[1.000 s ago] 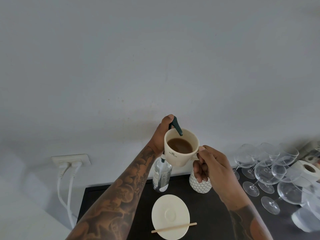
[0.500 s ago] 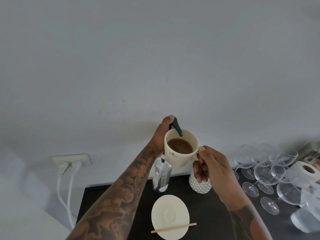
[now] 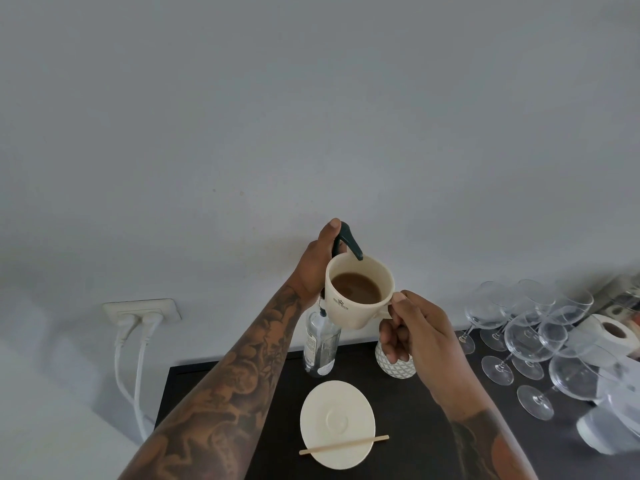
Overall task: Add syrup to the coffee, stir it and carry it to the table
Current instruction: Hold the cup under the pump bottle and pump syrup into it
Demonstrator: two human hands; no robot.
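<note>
A cream cup (image 3: 358, 308) of brown coffee is held in the air by its handle in my right hand (image 3: 415, 336). The cup sits right under the dark green spout of the pump (image 3: 348, 239) on a clear glass syrup bottle (image 3: 320, 344). My left hand (image 3: 317, 263) grips the pump head, thumb on top. Below, a cream saucer (image 3: 336, 422) lies on the black counter (image 3: 408, 410) with a wooden stir stick (image 3: 344, 445) across its near edge.
A small white patterned pot (image 3: 396, 363) stands behind my right hand. Several wine glasses (image 3: 530, 337) crowd the right side, with a paper roll (image 3: 609, 336) beyond them. Two white plugs sit in a wall socket (image 3: 142, 315) at the left.
The pump head has risen slightly under my left hand. The cup stays under the spout and my right hand barely shifts.
</note>
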